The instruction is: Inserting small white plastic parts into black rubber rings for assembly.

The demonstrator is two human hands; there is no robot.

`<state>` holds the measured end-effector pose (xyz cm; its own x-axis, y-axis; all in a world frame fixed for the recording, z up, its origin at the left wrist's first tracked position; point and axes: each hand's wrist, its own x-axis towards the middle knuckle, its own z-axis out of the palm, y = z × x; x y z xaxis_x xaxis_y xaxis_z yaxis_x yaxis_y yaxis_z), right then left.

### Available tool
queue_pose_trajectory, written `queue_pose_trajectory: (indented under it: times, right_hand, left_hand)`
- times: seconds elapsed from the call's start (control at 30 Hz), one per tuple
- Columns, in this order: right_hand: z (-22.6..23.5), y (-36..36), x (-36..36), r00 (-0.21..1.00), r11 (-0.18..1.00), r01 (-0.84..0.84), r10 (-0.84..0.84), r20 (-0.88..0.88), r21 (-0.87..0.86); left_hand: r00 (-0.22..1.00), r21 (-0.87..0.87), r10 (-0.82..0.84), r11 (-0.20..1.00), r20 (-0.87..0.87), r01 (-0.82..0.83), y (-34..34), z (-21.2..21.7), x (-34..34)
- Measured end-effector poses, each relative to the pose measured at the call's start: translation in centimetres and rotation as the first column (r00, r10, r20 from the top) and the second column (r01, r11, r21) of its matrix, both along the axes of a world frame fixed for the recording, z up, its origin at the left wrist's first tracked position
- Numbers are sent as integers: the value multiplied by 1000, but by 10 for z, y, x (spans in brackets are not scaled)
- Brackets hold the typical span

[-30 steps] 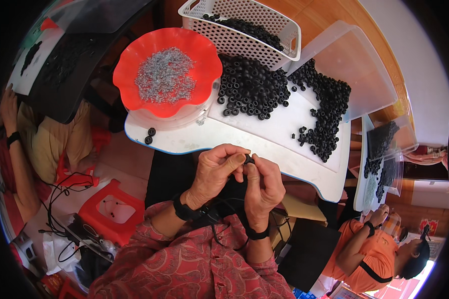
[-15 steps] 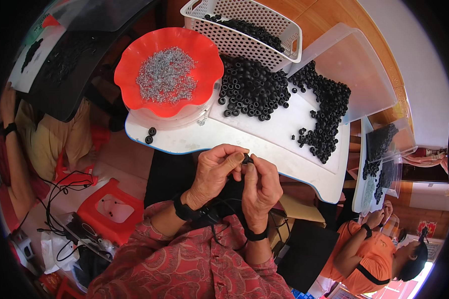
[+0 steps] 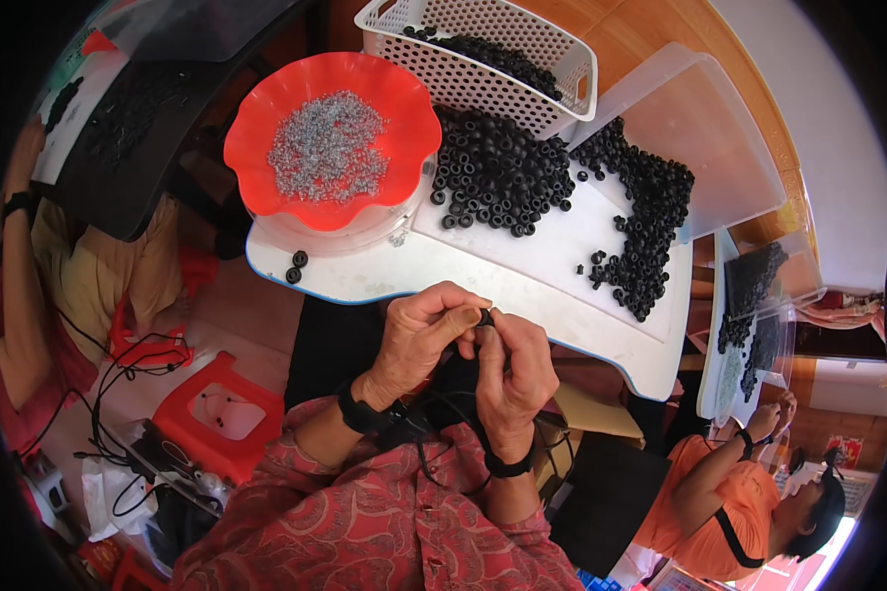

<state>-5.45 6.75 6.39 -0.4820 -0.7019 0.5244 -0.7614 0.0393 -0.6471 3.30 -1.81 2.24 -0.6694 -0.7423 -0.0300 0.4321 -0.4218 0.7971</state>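
Note:
My left hand [image 3: 422, 340] and my right hand [image 3: 512, 369] meet at the table's near edge, fingertips pinched on one small round black part [image 3: 485, 317]. Most of that part is hidden by my fingers. Beyond them, a heap of black ring-shaped parts [image 3: 503, 177] lies on a white board [image 3: 542, 261]. To its right spreads a pile of smaller black parts [image 3: 650, 227]. A red wavy-rimmed bowl [image 3: 404, 128] at the left holds many tiny clear-grey pieces [image 3: 327, 148]. Two black ring-shaped parts [image 3: 295, 267] sit apart near the table's left edge.
A white perforated basket [image 3: 463, 84] with black parts stands at the back, beside a clear plastic bin [image 3: 700, 138]. A red stool [image 3: 217, 409] and cables are at lower left. One person [image 3: 729, 502] works at right; another person's arm [image 3: 20, 295] shows at left.
My hands stay almost in place, with the fingertips shifting slightly around the black part. The person at left reaches farther up, and the person at right has raised their hands.

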Motion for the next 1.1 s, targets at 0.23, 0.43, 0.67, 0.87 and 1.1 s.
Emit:
queue_pose_trajectory:
  times: [0.23,0.43,0.67,0.87,1.1]
  right_hand:
    - [-9,-3,-3,998,999,-27,26,-51,-21]
    - [-7,-4,-8,996,997,-68,69,-48,29]
    - [8,-3,-10,983,977,-170,178,-54,128]
    - [5,3,-12,984,963,-169,179,-26,208]
    - [0,9,-12,989,952,-150,149,25,266]
  left_hand:
    - [999,-24,8,1000,47,-7,-1,-6,1]
    - [991,-110,41,994,124,-28,0,1,5]
    - [987,-77,10,997,159,2,0,2,10]
    - [982,-46,-42,998,184,52,3,4,11]
    - [981,46,-115,993,156,109,4,3,10]
